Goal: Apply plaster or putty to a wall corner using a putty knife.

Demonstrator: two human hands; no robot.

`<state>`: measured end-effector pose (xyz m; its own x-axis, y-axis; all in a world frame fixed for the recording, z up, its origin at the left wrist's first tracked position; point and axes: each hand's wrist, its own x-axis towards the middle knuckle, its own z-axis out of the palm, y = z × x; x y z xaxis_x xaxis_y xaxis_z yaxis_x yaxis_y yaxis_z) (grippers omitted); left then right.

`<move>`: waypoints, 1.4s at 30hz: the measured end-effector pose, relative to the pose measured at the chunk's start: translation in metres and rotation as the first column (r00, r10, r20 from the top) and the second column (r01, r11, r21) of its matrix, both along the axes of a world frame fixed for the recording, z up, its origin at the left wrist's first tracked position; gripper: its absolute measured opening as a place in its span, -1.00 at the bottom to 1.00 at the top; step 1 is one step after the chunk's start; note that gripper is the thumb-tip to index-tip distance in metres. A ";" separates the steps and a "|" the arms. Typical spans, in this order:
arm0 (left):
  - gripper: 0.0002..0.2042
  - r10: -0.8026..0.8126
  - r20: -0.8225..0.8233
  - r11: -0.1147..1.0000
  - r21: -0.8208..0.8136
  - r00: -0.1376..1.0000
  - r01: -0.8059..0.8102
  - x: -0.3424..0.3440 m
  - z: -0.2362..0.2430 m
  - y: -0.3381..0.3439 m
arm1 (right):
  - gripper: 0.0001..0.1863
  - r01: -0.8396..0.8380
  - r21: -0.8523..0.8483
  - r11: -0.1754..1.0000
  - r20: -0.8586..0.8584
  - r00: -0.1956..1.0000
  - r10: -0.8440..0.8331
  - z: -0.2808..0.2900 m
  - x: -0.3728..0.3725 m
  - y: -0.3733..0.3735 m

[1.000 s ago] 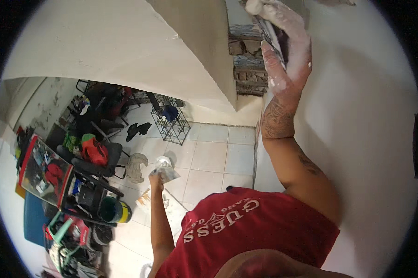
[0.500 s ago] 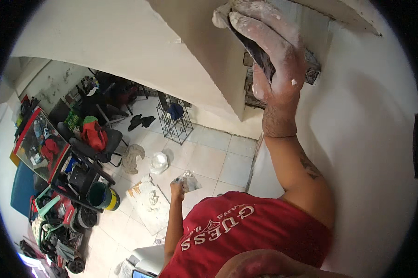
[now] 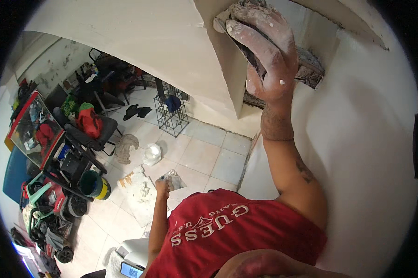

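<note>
My right hand (image 3: 277, 65), caked in white powder or paste, is raised high at the upper right. Its fingers fold around a thin dark flat piece (image 3: 249, 54) with whitish smears, held near the pale beam edge (image 3: 219, 60); what its far edge touches is hidden. Lower down, my left hand (image 3: 162, 186) is closed at the edge of a flat metal blade (image 3: 175, 180) carrying white paste. On the floor beside that hand lies a board (image 3: 144, 211) with lumps of white paste.
The white wall (image 3: 371, 153) runs along my right, with a rough opening (image 3: 309, 72) behind my hand. A wire rack (image 3: 172, 118), a plastic bag (image 3: 152, 154), a dark bucket (image 3: 94, 185) and a chair (image 3: 104, 127) stand on the tiles. A phone (image 3: 131, 270) lies below.
The view has turned a little, so the floor things sit further left. My right hand appears slightly lower and closer to the beam edge; both hands keep their holds.
</note>
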<state>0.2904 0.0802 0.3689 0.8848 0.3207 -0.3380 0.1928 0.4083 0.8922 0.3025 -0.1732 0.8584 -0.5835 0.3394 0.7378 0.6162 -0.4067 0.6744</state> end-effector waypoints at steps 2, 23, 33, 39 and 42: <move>-0.96 -0.003 -0.009 1.000 0.022 1.000 0.003 0.001 0.006 -0.008 | -0.65 0.004 -0.011 1.000 0.004 1.000 -0.003 -0.001 0.003 -0.002; -0.96 -0.039 -0.062 0.997 0.067 0.997 0.043 -0.013 0.019 -0.013 | -0.64 0.000 -0.016 1.000 0.016 1.000 0.001 -0.013 0.014 0.004; -0.96 -0.091 -0.053 0.993 0.067 0.994 0.094 -0.009 0.004 -0.010 | -0.61 0.048 -0.001 0.999 -0.018 0.999 -0.048 -0.029 0.021 -0.005; -0.97 -0.103 -0.049 0.991 0.077 0.994 0.106 -0.013 0.009 -0.008 | -0.61 0.042 -0.007 0.999 -0.085 0.995 -0.042 -0.048 0.034 -0.011; -0.98 -0.077 -0.083 0.991 0.099 0.994 0.085 -0.015 0.013 -0.008 | -0.63 0.090 -0.002 0.996 -0.091 0.992 -0.089 -0.054 0.036 -0.013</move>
<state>0.2753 0.0721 0.3819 0.8813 0.2858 -0.3764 0.2925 0.2955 0.9094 0.3388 -0.1859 0.8042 -0.4815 0.3858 0.7870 0.6359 -0.4642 0.6166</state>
